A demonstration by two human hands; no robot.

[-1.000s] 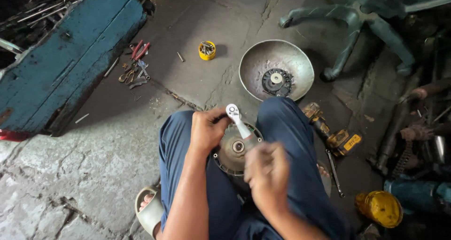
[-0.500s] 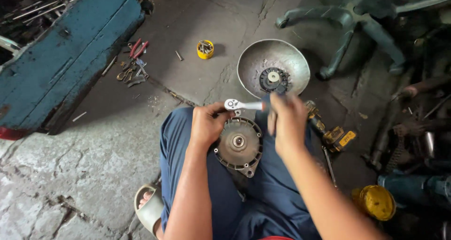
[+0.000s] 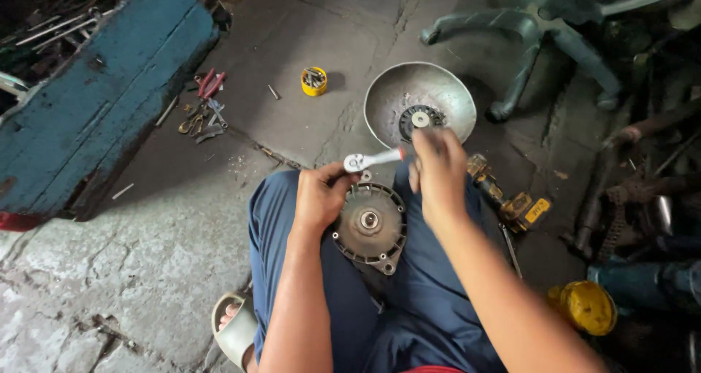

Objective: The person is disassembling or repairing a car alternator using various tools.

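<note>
A round grey alternator housing rests between my knees on my blue trousers. My left hand presses on its upper left rim, thumb up near the head of a chrome ratchet wrench. My right hand grips the wrench's handle end, so the tool lies roughly level over the housing's top edge. The wrench head sits above the rim, close to my left thumb.
A metal bowl holding a small rotor part stands ahead. A yellow cordless tool lies to the right, a yellow tin and pliers to the left. A blue plank and chair base border the concrete floor.
My right hand swung the ratchet handle from near my body up and out to the right; the wrench now lies level. My left hand stayed on the housing.
</note>
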